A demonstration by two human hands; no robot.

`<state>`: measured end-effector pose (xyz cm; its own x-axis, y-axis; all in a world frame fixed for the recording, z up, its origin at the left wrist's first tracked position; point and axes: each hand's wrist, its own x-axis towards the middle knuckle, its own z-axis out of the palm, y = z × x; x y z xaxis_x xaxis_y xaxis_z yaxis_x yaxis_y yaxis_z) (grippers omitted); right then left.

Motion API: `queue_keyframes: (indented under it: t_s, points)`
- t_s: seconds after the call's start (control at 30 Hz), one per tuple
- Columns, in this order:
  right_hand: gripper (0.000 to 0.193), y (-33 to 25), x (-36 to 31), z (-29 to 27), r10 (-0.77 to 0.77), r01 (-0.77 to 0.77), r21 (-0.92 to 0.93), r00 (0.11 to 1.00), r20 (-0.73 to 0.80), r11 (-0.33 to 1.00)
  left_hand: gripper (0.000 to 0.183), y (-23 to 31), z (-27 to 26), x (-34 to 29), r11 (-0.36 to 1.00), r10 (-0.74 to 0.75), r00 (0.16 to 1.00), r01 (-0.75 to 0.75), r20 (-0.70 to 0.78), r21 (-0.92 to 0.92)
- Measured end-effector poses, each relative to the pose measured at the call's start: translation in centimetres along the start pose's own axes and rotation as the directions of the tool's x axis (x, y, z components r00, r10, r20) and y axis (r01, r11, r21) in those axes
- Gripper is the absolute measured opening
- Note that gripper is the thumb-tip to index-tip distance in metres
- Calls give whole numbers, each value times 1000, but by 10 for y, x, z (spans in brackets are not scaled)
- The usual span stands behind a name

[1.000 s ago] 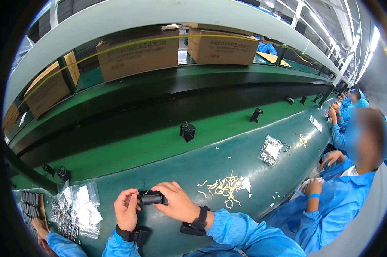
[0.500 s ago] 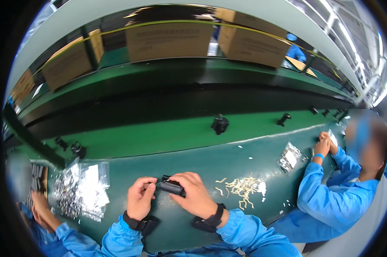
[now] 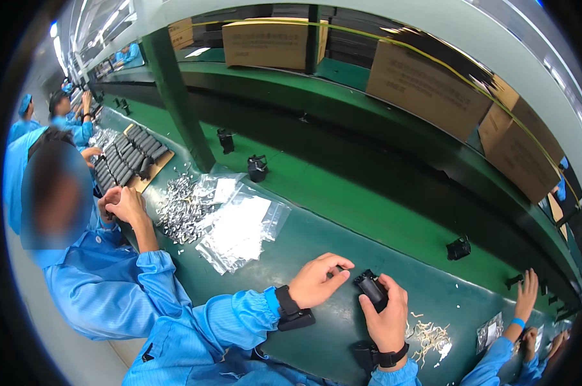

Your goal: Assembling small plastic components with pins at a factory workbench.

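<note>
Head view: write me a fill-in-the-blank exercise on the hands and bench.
1. The black part is in the person's ____ hand.
2. The person's left sleeve is coloured ____.
3. In the picture, the heap of small pieces lies to the ____ of the cream strips.

Missing words: right; blue; left

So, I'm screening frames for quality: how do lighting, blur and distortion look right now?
Head view: ceiling lights burn out white; the beam bows, a fisheye bend; a co-worker's head is blurred over; the right hand and black part look fairly sharp.
</note>
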<state>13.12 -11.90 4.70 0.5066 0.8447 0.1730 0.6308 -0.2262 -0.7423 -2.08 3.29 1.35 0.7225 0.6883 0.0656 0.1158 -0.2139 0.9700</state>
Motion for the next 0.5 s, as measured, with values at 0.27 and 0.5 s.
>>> queue_keyframes:
  t_s: [0.27, 0.5]
  points:
    - [63, -3, -1, 7, 35, -34, -56, 999, 10, 998, 26, -5, 1, 1, 998, 57, 998, -57, -2, 32]
    - [65, 1, -1, 3, 47, -47, -8, 999, -10, 999, 26, -7, 5, 7, 998, 39, 999, -41, -36, -49]
